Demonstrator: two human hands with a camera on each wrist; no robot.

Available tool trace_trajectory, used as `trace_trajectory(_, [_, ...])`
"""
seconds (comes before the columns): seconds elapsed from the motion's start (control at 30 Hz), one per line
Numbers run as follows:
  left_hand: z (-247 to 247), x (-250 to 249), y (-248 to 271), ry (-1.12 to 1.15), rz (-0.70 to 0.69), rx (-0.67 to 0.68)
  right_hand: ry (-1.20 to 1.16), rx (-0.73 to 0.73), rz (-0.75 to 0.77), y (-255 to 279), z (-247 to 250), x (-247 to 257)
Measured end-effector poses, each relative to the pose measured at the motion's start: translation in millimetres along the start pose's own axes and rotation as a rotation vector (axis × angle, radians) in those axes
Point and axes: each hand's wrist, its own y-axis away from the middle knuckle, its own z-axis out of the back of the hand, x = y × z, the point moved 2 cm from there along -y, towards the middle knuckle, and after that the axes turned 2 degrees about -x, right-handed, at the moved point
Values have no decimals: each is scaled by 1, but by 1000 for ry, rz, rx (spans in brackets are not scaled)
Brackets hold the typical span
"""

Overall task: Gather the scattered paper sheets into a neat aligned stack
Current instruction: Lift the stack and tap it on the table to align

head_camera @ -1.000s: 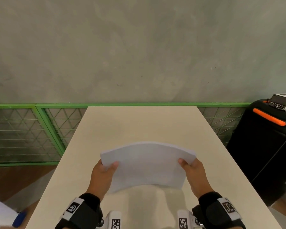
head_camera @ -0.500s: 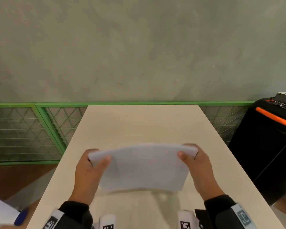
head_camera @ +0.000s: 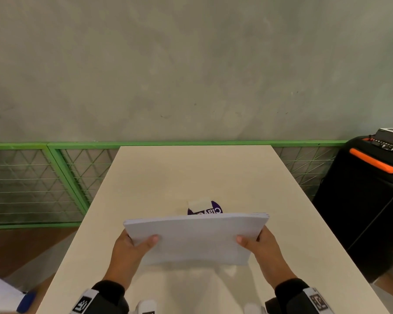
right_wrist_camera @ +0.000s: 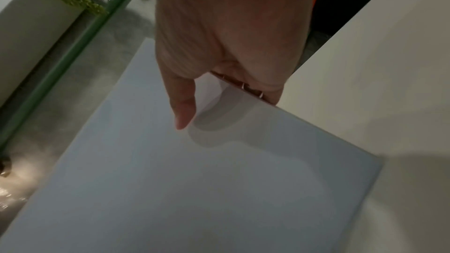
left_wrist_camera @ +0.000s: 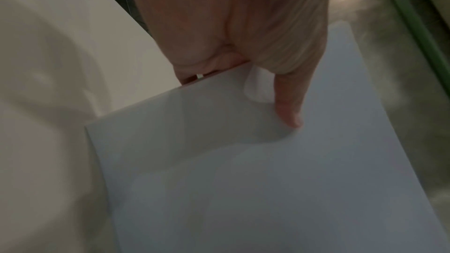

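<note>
Paper stack (head_camera: 195,239) held above the near half of the table (head_camera: 191,173), bowed upward, top edges roughly flush. Left hand (head_camera: 127,252) pinches its left edge, thumb on top; right hand (head_camera: 262,249) pinches the right edge likewise. Just beyond the stack, a purple sticker (head_camera: 205,209) on the table, partly hidden, lettering reads "Clav…", rest covered. Black case (head_camera: 361,200) with orange handle right of the table; green mesh fence (head_camera: 43,177) behind it.
</note>
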Motion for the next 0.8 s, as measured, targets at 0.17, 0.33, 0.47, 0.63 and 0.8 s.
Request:
trace_trajectory(0.17, [-4, -10, -1, 59, -13, 17, -72, 56, 22, 2, -4, 10])
trace_trajectory(0.33, [-8, -16, 1, 96, -3, 39, -77, 37, 37, 4, -6, 14])
trace_trajectory(0.47, [-5, -16, 2, 75, 0, 41, -91, 23, 37, 3, -8, 17])
trace_trajectory(0.63, [-1, -11, -2, 9, 20, 37, -37, 21, 73, 0, -6, 19])
trace_trajectory(0.8, [-7, -27, 7, -26, -19, -2, 37, -97, 69, -5, -4, 29])
